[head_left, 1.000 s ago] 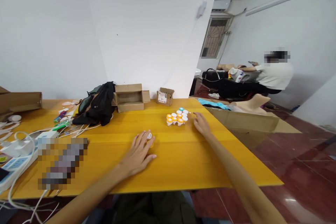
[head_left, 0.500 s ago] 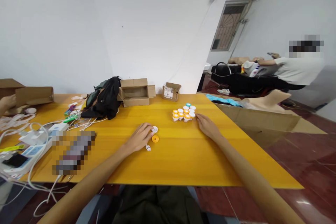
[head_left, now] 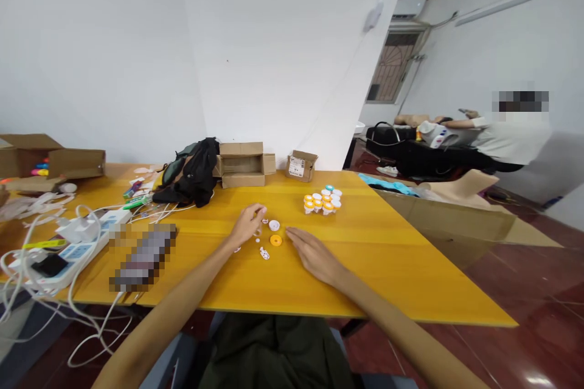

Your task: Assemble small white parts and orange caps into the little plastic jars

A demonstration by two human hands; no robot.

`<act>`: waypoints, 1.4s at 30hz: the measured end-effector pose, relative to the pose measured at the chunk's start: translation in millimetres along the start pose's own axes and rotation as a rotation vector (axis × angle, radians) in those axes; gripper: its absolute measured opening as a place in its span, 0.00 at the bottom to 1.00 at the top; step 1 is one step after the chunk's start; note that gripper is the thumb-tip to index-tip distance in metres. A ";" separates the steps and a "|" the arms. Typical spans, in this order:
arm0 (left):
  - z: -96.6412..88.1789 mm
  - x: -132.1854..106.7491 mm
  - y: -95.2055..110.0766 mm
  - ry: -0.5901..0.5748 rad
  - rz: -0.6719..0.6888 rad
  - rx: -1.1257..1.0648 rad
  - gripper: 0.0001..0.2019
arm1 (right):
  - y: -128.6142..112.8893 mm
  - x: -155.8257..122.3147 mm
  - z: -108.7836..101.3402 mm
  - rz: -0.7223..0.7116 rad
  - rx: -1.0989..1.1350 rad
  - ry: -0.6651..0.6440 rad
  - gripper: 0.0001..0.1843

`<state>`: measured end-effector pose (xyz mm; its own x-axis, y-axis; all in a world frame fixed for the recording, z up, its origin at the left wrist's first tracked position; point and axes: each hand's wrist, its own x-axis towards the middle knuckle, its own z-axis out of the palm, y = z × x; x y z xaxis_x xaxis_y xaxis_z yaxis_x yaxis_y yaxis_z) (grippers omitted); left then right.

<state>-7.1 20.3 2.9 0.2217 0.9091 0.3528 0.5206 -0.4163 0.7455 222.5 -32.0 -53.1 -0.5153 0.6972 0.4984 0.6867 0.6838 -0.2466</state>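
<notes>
My left hand [head_left: 249, 222] hovers at the left of a small group of parts on the table, its thumb and fingers apart and nothing visible between them. Just right of its fingertips lie a tiny white piece [head_left: 265, 220] and a white round cap [head_left: 274, 225]. An orange ring [head_left: 275, 240] rests below the cap, and a flat white piece with holes [head_left: 264, 253] lies nearer to me. My right hand [head_left: 314, 255] is stretched out low over the table, right of the orange ring, holding nothing visible. Another white bit shows partly behind my left wrist.
Several small containers with orange, white and teal tops [head_left: 322, 199] stand together farther back. Behind are an open cardboard box [head_left: 243, 179], a smaller box [head_left: 302, 166] and a black bag [head_left: 194, 176]. Power strips [head_left: 82, 249] and cables crowd the left. A person sits at far right.
My left hand has let go of the white cap and drawn back slightly left. My right hand has come from beside the containers toward the orange ring. The view has shifted slightly.
</notes>
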 end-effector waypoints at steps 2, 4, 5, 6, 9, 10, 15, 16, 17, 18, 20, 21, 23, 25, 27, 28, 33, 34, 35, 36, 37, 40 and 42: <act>-1.2 1.8 -4.0 0.024 0.011 -0.034 0.15 | -7.3 11.1 3.0 0.001 0.038 -0.006 0.29; -6.5 0.7 -8.9 0.013 0.048 -0.015 0.14 | -11.4 20.0 3.0 0.031 0.062 0.007 0.28; -10.3 -1.0 -11.4 -0.004 0.062 0.016 0.13 | -12.5 24.2 2.1 0.058 0.072 0.022 0.25; -14.3 -3.2 -13.8 -0.028 0.076 0.054 0.14 | -13.2 28.7 0.9 0.092 0.082 0.043 0.22; -23.9 -10.4 -18.9 -0.111 0.105 0.143 0.13 | -14.3 44.7 -2.4 0.172 0.131 0.075 0.16; -25.2 -12.2 -19.7 -0.133 0.110 0.152 0.12 | -14.6 50.6 -3.1 0.183 0.150 0.061 0.15; -20.9 -14.4 -17.7 -0.139 0.118 0.104 0.10 | -16.7 72.1 -1.7 0.216 0.168 -0.018 0.09; -19.5 -14.4 -16.5 -0.138 0.114 0.082 0.11 | -16.7 73.4 -0.6 0.232 0.164 -0.016 0.08; -18.2 -14.5 -15.1 -0.139 0.106 0.054 0.11 | -16.4 73.8 0.6 0.252 0.163 -0.011 0.08; -17.2 -14.6 -13.8 -0.140 0.094 0.021 0.12 | -15.8 73.3 1.9 0.274 0.162 -0.003 0.07; -15.9 -14.7 -11.6 -0.135 0.068 -0.049 0.12 | -13.8 70.6 4.1 0.303 0.154 0.018 0.07; -15.5 -14.6 -10.9 -0.128 0.057 -0.081 0.12 | -12.6 68.7 4.7 0.307 0.149 0.034 0.07; -14.9 -13.7 -10.6 -0.105 0.039 -0.127 0.11 | -10.9 64.9 4.4 0.291 0.146 0.071 0.07; -14.7 -12.4 -11.5 -0.081 0.024 -0.159 0.12 | -10.3 61.3 2.0 0.253 0.168 0.097 0.07; -15.1 -11.0 -12.9 -0.054 0.006 -0.177 0.13 | -10.5 58.3 -2.1 0.210 0.207 0.109 0.07; -15.5 -10.4 -13.6 -0.041 -0.006 -0.180 0.13 | -10.9 56.9 -4.4 0.192 0.228 0.114 0.07; -19.8 -7.9 -15.7 0.021 -0.036 -0.166 0.10 | -16.3 52.7 -13.9 0.096 0.312 0.095 0.06; -20.6 -7.5 -16.3 0.031 -0.032 -0.159 0.10 | -19.3 52.4 -14.9 0.066 0.322 0.076 0.05; -21.1 -7.3 -17.0 0.041 -0.024 -0.151 0.09 | -23.1 52.3 -15.6 0.035 0.327 0.053 0.04; -21.5 -7.2 -17.8 0.046 -0.016 -0.144 0.09 | -27.8 52.2 -15.9 0.001 0.328 0.026 0.03; -21.5 -7.3 -18.8 0.046 -0.009 -0.139 0.10 | -32.9 52.1 -15.8 -0.028 0.323 -0.002 0.04; -20.1 -8.8 -22.3 0.000 0.000 -0.160 0.11 | -47.9 51.5 -13.8 -0.097 0.284 -0.097 0.11; -18.5 -9.9 -24.6 -0.035 0.000 -0.178 0.11 | -54.0 50.7 -11.6 -0.124 0.248 -0.147 0.12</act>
<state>-37.4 21.2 -8.4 0.2524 0.9077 0.3353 0.3673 -0.4105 0.8346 165.2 -36.1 -4.8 -0.6686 0.6165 0.4159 0.4772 0.7846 -0.3959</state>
